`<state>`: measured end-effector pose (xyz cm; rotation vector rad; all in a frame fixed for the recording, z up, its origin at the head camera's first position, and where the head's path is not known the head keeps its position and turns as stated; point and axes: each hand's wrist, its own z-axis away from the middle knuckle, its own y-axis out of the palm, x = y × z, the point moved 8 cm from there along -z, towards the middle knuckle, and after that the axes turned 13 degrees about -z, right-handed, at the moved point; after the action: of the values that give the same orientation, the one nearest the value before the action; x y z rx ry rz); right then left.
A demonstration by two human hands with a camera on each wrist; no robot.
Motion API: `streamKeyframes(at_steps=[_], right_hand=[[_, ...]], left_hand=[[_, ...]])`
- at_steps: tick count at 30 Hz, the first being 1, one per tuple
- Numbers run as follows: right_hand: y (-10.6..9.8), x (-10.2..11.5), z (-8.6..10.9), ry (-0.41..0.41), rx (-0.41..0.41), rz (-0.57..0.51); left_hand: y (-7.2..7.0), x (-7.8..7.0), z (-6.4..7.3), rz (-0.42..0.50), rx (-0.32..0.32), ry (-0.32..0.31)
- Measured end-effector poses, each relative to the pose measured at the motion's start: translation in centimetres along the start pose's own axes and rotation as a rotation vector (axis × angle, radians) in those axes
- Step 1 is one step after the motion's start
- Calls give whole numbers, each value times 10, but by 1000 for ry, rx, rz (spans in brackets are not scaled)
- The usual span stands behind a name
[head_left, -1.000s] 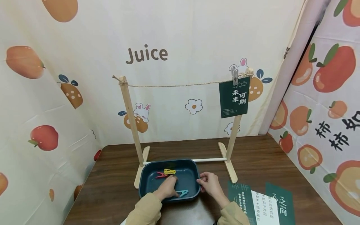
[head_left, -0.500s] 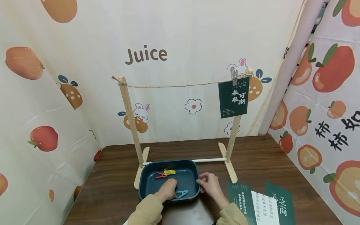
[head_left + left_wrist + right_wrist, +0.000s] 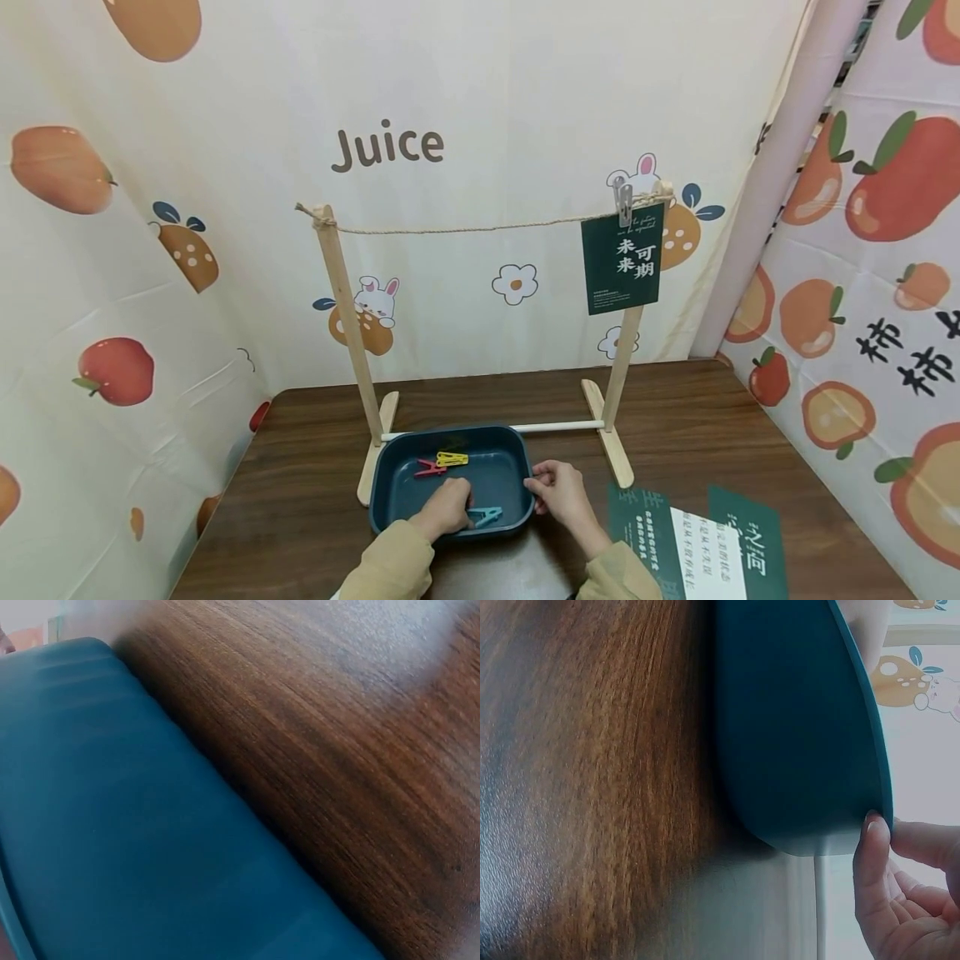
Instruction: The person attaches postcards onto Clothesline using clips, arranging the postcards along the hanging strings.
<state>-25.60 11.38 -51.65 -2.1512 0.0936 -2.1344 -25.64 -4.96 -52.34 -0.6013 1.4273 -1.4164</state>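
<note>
Tray (image 3: pixel 491 479), right fingers (image 3: pixel 874 838) curled, pinching rim (image 3: pixel 878 724)

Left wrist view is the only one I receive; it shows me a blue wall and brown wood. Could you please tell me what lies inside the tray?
Observer: In the head view, the tray shows a yellow clip, a red clip and a light-blue clip.
Operator: Thank you. What is the right hand doing, please?
Observer: The right hand pinches the tray's rim between thumb and finger.
Operator: Is something hanging behind the tray?
Observer: Yes, a green card hangs at the rope, held by a clear clip.
</note>
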Motion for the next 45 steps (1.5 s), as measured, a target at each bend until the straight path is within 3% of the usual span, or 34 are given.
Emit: streamKeyframes(at_steps=[8, 17, 21, 28, 35, 45], right_hand=[[0, 0, 0, -28, -16, 23], [-3, 4, 3, -52, -46, 20], [-9, 5, 6, -61, -68, 27], [-31, 5, 17, -61, -143, 168], [-59, 2, 30, -17, -192, 401], [-99, -13, 49, 166, -195, 545]], left_hand=[[-10, 2, 3, 85, -64, 21], [-19, 10, 4, 207, -84, -38], [-23, 14, 5, 242, -125, -45], [-31, 15, 10, 261, -168, -55], [-40, 13, 18, 252, -232, -67], [-53, 7, 31, 214, -360, -41]])
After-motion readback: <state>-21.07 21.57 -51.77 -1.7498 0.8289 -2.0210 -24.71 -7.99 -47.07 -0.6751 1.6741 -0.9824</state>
